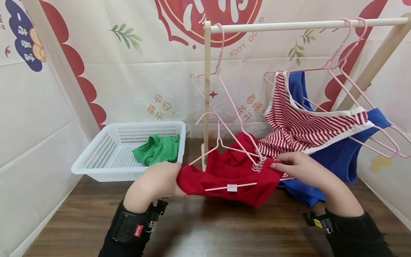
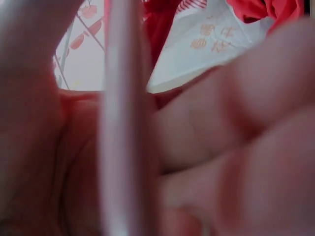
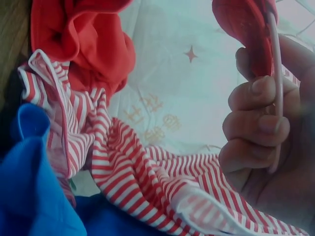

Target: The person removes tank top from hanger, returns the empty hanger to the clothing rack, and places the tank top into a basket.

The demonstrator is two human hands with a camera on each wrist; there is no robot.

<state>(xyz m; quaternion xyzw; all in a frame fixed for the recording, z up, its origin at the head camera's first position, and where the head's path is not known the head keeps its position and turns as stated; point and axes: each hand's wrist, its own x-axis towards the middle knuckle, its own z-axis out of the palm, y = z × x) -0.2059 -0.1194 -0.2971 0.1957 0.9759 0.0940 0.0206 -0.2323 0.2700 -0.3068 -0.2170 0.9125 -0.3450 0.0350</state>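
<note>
A red sleeveless top (image 1: 221, 173) is stretched over the table between my two hands, with a pink hanger (image 1: 247, 185) inside its neck opening. My left hand (image 1: 157, 182) holds the top's left shoulder; up close, the hanger's blurred rod (image 2: 128, 123) crosses that palm. At the opposite shoulder, my right hand (image 1: 303, 167) grips the cloth, and in the right wrist view its fingers (image 3: 253, 120) curl round the pink rod and red fabric. A small white label (image 1: 232, 187) shows at the neckline. The hanger's lower parts are partly hidden by the cloth.
Behind stands a rack with a white rail (image 1: 289, 25). An unfilled pink hanger (image 1: 236, 110) hangs at its left end. A red-striped top (image 1: 298, 128) and a blue garment (image 1: 343, 160) hang on the right. Left is a white basket (image 1: 96, 157) holding green cloth (image 1: 158, 148).
</note>
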